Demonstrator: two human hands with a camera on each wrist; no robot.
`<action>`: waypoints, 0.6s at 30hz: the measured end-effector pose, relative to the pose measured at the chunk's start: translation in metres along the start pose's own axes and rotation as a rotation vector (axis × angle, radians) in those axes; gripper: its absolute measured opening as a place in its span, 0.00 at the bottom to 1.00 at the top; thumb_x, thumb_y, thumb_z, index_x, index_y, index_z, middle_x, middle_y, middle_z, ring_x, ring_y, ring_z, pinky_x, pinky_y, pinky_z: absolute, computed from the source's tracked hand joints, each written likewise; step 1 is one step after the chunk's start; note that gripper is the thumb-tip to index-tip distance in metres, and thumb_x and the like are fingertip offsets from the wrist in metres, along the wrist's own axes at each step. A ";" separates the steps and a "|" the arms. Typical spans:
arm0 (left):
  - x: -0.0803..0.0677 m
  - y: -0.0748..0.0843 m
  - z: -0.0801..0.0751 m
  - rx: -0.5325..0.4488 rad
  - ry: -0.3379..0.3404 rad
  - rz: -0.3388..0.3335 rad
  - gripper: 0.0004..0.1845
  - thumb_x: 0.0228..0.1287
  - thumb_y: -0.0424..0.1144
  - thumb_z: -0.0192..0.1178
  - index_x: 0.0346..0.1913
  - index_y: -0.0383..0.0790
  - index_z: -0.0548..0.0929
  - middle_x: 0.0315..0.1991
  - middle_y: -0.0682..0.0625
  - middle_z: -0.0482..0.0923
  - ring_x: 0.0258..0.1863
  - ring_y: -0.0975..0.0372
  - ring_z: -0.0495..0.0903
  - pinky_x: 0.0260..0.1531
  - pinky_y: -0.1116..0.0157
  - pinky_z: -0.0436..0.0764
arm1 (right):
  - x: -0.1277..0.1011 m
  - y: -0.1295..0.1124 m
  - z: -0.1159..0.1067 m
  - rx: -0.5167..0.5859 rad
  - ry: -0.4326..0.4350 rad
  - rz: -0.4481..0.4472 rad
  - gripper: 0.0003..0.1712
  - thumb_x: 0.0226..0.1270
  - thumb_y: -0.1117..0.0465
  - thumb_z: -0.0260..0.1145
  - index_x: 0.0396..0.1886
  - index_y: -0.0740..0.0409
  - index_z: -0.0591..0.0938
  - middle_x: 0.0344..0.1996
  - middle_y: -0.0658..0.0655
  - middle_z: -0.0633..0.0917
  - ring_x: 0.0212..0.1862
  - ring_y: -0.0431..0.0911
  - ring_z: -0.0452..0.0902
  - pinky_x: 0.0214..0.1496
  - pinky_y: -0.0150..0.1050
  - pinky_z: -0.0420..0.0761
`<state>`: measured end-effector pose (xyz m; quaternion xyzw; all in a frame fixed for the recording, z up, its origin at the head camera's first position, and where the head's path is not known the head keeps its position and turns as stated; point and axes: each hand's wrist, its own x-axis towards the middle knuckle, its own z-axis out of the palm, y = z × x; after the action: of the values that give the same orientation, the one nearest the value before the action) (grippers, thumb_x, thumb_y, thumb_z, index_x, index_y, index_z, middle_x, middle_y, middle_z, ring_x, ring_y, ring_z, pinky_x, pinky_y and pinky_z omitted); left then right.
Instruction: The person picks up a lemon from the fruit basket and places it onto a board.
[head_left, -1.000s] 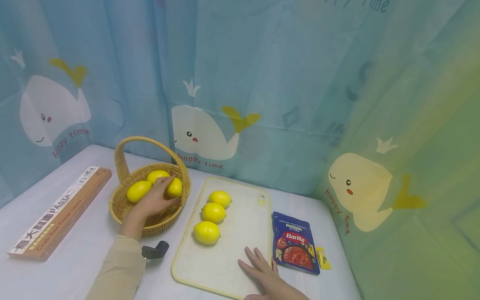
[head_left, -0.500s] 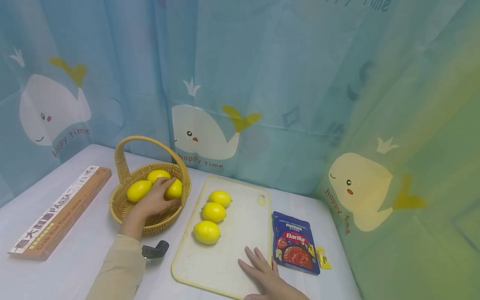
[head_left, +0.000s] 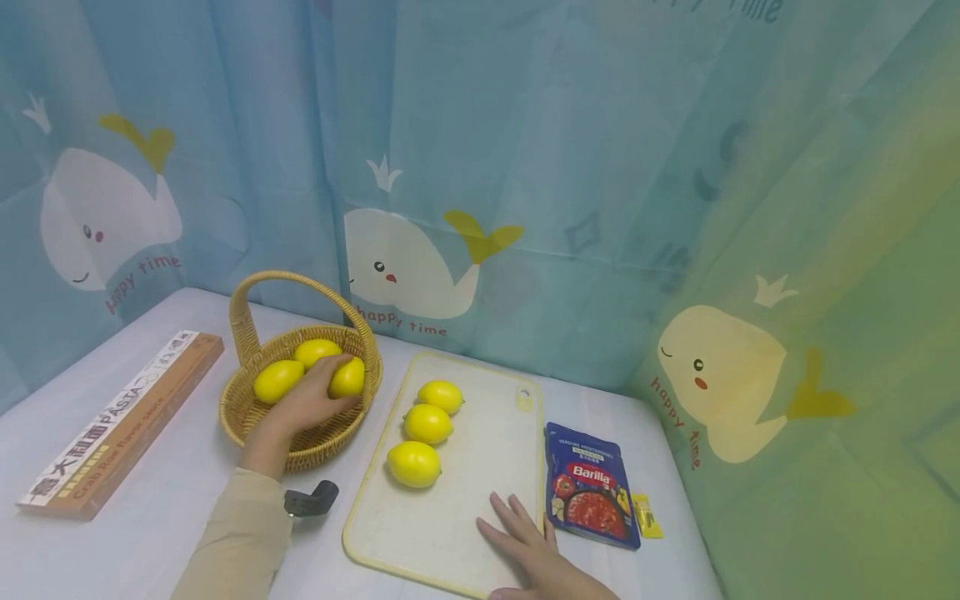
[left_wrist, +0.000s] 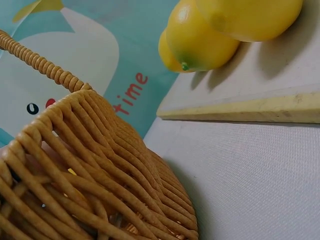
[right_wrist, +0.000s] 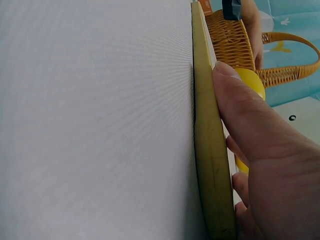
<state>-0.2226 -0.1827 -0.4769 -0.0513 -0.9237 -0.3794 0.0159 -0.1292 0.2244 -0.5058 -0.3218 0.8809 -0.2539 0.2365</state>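
Head: left hand (head_left: 310,398) on lemon (head_left: 348,380) in basket (head_left: 322,455).

Right grip (right_wrist: 275,165) resting on yellow-edged board (right_wrist: 211,145), lemon (right_wrist: 251,81) lying on it, wicker basket (right_wrist: 231,42) standing beyond it, table (right_wrist: 100,120) spreading below.

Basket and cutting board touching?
Apart. The left wrist view shows white tablecloth between the wicker basket and the yellow edge of the cutting board.
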 end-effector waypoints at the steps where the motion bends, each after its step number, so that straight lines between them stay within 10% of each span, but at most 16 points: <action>1: 0.000 0.000 0.000 0.002 0.000 -0.001 0.41 0.62 0.46 0.61 0.73 0.39 0.53 0.73 0.37 0.52 0.70 0.41 0.55 0.68 0.40 0.55 | 0.000 0.000 0.000 -0.003 0.002 -0.003 0.43 0.59 0.36 0.61 0.73 0.36 0.58 0.76 0.59 0.46 0.73 0.69 0.32 0.55 0.82 0.31; 18: 0.002 -0.003 0.002 -0.003 -0.010 -0.028 0.39 0.60 0.47 0.63 0.71 0.40 0.57 0.70 0.38 0.58 0.69 0.42 0.59 0.67 0.41 0.59 | -0.001 0.000 0.000 -0.009 0.009 -0.008 0.44 0.59 0.36 0.62 0.73 0.35 0.58 0.76 0.58 0.46 0.73 0.69 0.33 0.57 0.81 0.30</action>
<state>-0.2248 -0.1834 -0.4801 -0.0401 -0.9238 -0.3808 0.0058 -0.1285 0.2248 -0.5061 -0.3253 0.8818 -0.2525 0.2300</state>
